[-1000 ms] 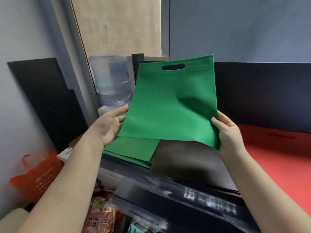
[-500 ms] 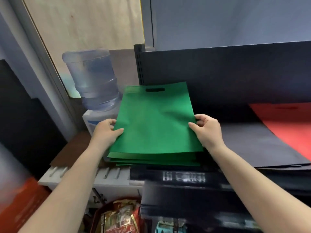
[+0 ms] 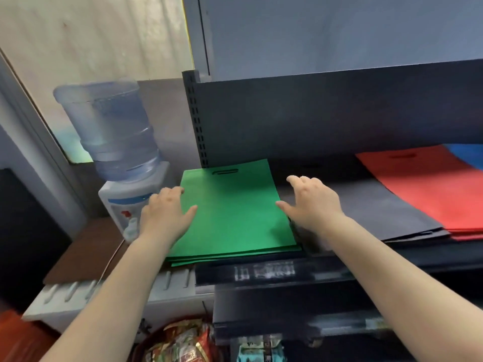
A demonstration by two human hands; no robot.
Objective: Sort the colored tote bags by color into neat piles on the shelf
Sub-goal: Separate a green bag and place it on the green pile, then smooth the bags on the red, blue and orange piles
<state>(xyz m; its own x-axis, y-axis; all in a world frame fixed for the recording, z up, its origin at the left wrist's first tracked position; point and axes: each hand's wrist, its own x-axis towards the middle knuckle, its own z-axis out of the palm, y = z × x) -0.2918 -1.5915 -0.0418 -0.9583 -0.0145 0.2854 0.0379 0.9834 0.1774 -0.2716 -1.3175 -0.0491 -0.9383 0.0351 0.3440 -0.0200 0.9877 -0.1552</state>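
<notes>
Nearest to you, snack packets (image 3: pixel 183 343) fill the bottom edge, below the dark shelf (image 3: pixel 261 273) whose front lip carries a blurred white label. To the left of the shelf a white slotted unit (image 3: pixel 65 296) juts out, with a brown board (image 3: pixel 83 254) lying on it.

Your two forearms reach up over the shelf edge. Your left hand (image 3: pixel 164 212) lies flat at the left edge of the green bag pile (image 3: pixel 235 215), its fingers (image 3: pixel 172 192) straight and released, thumb resting on the top bag. Your right hand (image 3: pixel 311 202) is at the pile's right edge, fingers spread and relaxed, grasping nothing; whether it touches the bag or hovers just above cannot be told.

The green bags lie stacked on the shelf at its left end, handle slots facing away from you, with lower bags showing slightly at the front. Just to their right lies a pile of black bags (image 3: pixel 379 212), then a pile of red bags (image 3: pixel 428 189), and at the far right a corner of a blue bag (image 3: pixel 467 155).

Further back on the left stands a water dispenser (image 3: pixel 122 205) with its clear bottle (image 3: pixel 112 129). Behind the piles rises the dark back panel (image 3: pixel 326 118) of the shelf, with its slotted post (image 3: pixel 196 116).
</notes>
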